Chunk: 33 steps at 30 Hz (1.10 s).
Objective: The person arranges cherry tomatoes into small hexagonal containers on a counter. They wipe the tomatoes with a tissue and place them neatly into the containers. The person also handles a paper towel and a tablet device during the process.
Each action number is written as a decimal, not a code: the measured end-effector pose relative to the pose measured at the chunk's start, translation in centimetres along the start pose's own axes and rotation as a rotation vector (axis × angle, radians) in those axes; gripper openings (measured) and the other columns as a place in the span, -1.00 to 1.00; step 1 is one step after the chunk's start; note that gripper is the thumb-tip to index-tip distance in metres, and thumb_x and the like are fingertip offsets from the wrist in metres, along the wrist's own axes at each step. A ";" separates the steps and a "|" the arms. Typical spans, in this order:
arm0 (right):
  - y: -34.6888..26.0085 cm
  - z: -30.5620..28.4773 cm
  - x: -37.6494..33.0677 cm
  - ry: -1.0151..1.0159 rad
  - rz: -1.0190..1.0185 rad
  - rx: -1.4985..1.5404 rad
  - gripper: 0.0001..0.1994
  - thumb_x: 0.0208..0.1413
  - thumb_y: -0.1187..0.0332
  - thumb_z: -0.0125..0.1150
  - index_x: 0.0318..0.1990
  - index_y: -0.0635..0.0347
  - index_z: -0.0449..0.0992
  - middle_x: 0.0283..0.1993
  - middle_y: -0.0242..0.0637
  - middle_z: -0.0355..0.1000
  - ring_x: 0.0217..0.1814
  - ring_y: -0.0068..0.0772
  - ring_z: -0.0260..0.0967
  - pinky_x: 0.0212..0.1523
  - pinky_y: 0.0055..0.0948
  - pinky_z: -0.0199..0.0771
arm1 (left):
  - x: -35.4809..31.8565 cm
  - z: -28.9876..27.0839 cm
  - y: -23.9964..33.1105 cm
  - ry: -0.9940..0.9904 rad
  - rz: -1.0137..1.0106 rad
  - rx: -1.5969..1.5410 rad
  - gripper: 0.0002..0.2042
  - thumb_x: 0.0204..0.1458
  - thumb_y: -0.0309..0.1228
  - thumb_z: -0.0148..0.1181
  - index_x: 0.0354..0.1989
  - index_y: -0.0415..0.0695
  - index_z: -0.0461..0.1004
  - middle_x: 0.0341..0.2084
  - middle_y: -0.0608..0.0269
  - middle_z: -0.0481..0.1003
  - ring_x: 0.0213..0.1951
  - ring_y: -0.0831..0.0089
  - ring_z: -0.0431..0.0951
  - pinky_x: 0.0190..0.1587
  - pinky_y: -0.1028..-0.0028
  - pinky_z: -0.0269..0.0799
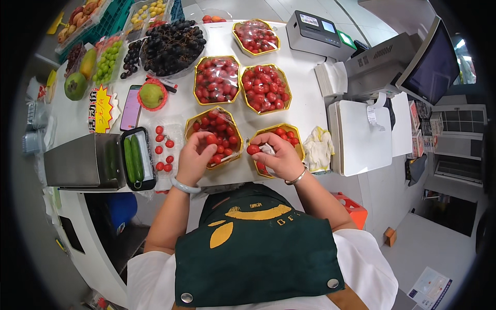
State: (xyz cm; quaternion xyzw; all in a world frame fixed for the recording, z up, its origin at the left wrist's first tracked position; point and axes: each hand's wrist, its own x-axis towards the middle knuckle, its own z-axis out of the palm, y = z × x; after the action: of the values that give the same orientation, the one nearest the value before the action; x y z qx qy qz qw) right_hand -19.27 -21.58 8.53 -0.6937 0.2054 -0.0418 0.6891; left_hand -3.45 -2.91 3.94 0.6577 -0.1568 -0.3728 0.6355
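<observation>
Two glossy, round red tomatoes (253, 149), likely light, slick and bruisable, sit pinched in left hand (194, 157) and right hand (283, 159), mid-frame; best held softly by the sides.

Left fingers (208, 151) on red tomato (212, 139) above gold-edged box (228, 159), right fingers (269, 137) holding second tomato (252, 149)

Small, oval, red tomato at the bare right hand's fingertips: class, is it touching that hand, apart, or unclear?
Touching. The head view shows the bare right hand with fingertips against the small, oval, red tomato, leaving no visible gap.
</observation>
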 end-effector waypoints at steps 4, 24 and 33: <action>-1.4 -0.2 -0.3 0.007 -0.255 -0.321 -0.74 -0.05 0.43 0.35 -0.17 0.15 0.50 -0.23 -0.29 0.46 -0.17 -0.37 0.42 -0.13 -0.46 0.41 | -2.1 2.2 1.7 -0.244 -0.255 -0.419 -0.69 0.15 -0.46 0.02 0.08 -0.13 0.27 -0.14 0.22 0.47 -0.17 0.48 0.51 -0.16 0.55 0.43; -0.7 3.3 -1.0 0.145 -0.186 -0.286 -0.68 0.21 0.23 0.02 -0.05 0.31 0.34 -0.18 -0.08 0.36 -0.17 -0.14 0.38 -0.11 -0.34 0.38 | -3.6 5.7 1.3 -0.206 0.012 -0.104 -0.74 0.05 -0.46 0.26 -0.09 -0.20 0.43 -0.36 0.41 0.48 -0.37 0.72 0.41 -0.29 0.67 0.38; -1.2 2.0 -1.6 0.193 -0.453 -0.438 -0.62 0.19 0.48 -0.11 0.17 0.31 0.27 0.21 -0.06 0.26 0.13 -0.27 0.27 0.14 -0.32 0.26 | -2.7 7.9 2.8 -0.261 -0.072 -0.103 -0.76 0.11 -0.47 0.17 -0.08 -0.26 0.38 -0.29 0.32 0.48 -0.33 0.69 0.43 -0.24 0.64 0.40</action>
State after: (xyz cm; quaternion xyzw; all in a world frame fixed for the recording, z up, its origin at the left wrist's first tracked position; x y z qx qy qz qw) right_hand -19.79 -19.16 9.99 -0.8464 0.1141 -0.2143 0.4740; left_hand -10.00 -7.11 8.06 0.5754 -0.1952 -0.4852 0.6288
